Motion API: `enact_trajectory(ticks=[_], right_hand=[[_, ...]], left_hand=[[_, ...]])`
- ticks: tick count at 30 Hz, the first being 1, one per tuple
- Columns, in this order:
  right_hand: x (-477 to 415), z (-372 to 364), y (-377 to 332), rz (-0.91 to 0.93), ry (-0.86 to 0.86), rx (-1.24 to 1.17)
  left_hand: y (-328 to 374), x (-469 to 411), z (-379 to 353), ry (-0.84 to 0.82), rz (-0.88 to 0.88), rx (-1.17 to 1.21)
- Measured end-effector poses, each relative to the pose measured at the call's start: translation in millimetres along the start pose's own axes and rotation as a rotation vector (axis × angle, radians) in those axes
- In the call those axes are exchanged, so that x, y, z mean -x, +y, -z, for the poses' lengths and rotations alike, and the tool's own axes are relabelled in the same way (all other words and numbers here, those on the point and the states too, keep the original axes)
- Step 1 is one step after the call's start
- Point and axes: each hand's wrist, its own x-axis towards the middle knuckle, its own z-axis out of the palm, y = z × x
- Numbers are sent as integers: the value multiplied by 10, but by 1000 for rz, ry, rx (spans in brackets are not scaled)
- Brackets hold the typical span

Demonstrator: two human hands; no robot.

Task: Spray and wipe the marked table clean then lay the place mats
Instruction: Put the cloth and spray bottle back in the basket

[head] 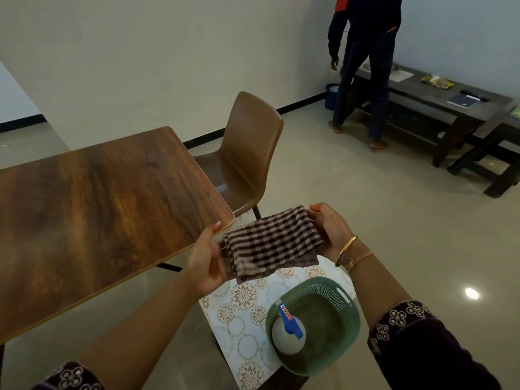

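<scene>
Head view showed the left hand (206, 260) and right hand (332, 232) each gripping an end of the checked cloth (273, 243), held just off the wooden counter's (98, 206) 4 o'clock corner. At the cloth's 6 o'clock, a spray bottle (288, 333) stood in a green basket (323, 311) on a patterned place mat (242, 311).

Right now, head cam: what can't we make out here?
All head view.
Table: left side cut off by the frame edge; any marks are lost in the grain.
Place mat: count unclear; the basket and cloth cover part.
Spray bottle: seen from above, fill level hidden.
Left hand, right hand: fingers partly under the cloth.
Bench items: too small to name.
</scene>
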Motion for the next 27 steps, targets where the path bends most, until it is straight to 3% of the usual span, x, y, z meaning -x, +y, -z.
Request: enact_trajectory(ticks=[6,11,16,21,23,27], right_hand=[[80,36,68,14,-172,133],[44,-68,16,177,-80,515],[14,-38,5,227,68,652],[68,85,106,15,48,94],[40,72,202,-10,90,84],[-101,67,495,-13,351,80]], left_hand=[[-63,-105,11,108,-118,-270],[-133,-193,166,135,-112,-709],[-211,-184,183,-61,85,-442],[-240,-139,120,-107,61,-45],[-244,-116,62,-124,110,-21],[-302,-80,-99,-83,138,7]])
